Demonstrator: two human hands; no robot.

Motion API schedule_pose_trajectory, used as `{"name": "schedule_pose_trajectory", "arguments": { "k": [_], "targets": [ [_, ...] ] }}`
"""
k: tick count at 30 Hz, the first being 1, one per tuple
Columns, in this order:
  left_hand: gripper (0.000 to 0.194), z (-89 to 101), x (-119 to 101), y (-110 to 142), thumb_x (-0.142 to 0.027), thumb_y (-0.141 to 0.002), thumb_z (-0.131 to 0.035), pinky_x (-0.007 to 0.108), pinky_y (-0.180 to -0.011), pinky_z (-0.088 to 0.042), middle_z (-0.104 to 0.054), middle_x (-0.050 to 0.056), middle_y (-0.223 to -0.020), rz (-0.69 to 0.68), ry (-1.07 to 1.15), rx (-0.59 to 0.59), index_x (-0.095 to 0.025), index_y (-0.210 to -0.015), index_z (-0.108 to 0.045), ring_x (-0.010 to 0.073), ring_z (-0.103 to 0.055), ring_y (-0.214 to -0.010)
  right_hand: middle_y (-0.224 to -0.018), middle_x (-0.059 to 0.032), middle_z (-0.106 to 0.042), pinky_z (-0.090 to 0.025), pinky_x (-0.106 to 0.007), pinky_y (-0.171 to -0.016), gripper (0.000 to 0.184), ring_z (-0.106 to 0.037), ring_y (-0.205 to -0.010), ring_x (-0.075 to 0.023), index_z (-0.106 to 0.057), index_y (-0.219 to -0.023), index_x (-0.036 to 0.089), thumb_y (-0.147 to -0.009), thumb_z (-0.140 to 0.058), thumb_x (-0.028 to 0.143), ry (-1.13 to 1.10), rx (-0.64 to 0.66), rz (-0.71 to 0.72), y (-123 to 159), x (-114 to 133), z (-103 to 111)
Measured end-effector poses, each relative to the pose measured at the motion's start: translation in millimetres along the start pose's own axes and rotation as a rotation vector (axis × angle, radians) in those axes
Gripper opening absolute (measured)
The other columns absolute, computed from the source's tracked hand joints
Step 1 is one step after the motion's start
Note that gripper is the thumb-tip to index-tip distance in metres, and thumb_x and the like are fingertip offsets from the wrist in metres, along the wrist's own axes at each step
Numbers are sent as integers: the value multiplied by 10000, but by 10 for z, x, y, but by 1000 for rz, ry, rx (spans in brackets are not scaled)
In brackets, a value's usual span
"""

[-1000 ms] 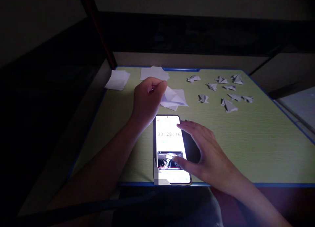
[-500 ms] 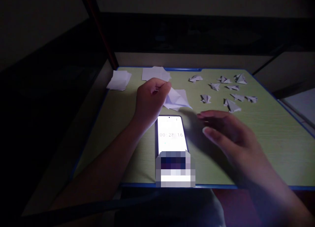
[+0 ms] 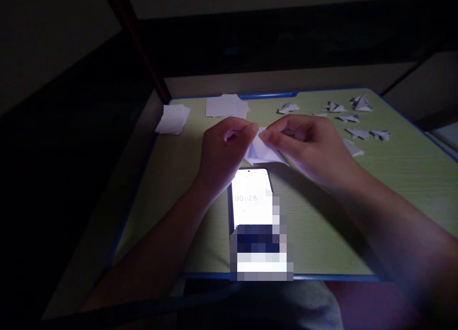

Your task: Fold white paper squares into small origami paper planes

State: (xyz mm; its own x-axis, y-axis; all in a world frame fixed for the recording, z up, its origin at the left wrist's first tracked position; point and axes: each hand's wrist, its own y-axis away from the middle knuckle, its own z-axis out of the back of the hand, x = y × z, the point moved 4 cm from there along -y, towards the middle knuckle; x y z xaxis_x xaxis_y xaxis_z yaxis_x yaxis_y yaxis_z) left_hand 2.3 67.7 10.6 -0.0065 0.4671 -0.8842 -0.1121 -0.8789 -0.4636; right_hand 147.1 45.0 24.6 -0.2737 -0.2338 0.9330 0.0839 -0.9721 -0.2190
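Note:
A white sheet of paper (image 3: 265,151), creased and partly folded, is held up between my two hands over the middle of the table. My left hand (image 3: 227,146) pinches its upper left part between thumb and forefinger. From the other side, my right hand (image 3: 311,139) pinches the upper edge, its thumb close to the left fingertips. The fingers cover the paper's top edge. Just below the hands, a phone (image 3: 252,196) lies screen up and glowing, with timer digits on it; its lower part is pixelated.
Two stacks of white paper, a left stack (image 3: 173,119) and a back stack (image 3: 226,106), lie at the far side. Several folded paper figures (image 3: 362,103) are spread over the back right of the green table (image 3: 404,177), which has a blue rim. My right hand hides some figures.
My right hand, open and apart from the paper before, has moved up and left and now pinches it. My left hand keeps its hold. The view has shifted slightly.

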Motion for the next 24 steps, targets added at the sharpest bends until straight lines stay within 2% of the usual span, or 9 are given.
{"name": "schedule_pose_trajectory", "arguments": {
  "k": [10,14,19,24],
  "targets": [
    [148,-35,33,19,-105,-789,-649,181,-547,-481,-614,-38,-617,-13,48,24,-171,-661,-614,70,-556,-569,-598,29,-594,-331,-244,-476,118,-435,-496,-75,-650,-663,171,-762,-713,179,-101,12,-10,62,-69,-8],
    [157,-38,38,23,-135,-798,-655,193,-579,-484,-622,-32,-632,24,37,21,-171,-650,-614,76,-561,-597,-570,39,-560,-329,-247,-472,121,-424,-487,-74,-652,-664,175,-755,-731,174,-106,23,2,74,-79,-14],
    [173,-36,43,39,-185,-811,-663,206,-594,-483,-629,-23,-656,109,-30,14,-180,-649,-603,92,-570,-631,-554,46,-547,-314,-251,-453,151,-407,-470,-78,-660,-666,200,-740,-777,260,-72,37,6,92,-69,-8],
    [164,-26,32,28,-193,-814,-663,211,-584,-478,-643,-13,-665,127,-39,8,-185,-660,-606,102,-586,-649,-563,45,-551,-301,-253,-445,180,-404,-469,-78,-657,-675,201,-735,-788,308,-53,49,14,92,-69,-5]
  ]
}}
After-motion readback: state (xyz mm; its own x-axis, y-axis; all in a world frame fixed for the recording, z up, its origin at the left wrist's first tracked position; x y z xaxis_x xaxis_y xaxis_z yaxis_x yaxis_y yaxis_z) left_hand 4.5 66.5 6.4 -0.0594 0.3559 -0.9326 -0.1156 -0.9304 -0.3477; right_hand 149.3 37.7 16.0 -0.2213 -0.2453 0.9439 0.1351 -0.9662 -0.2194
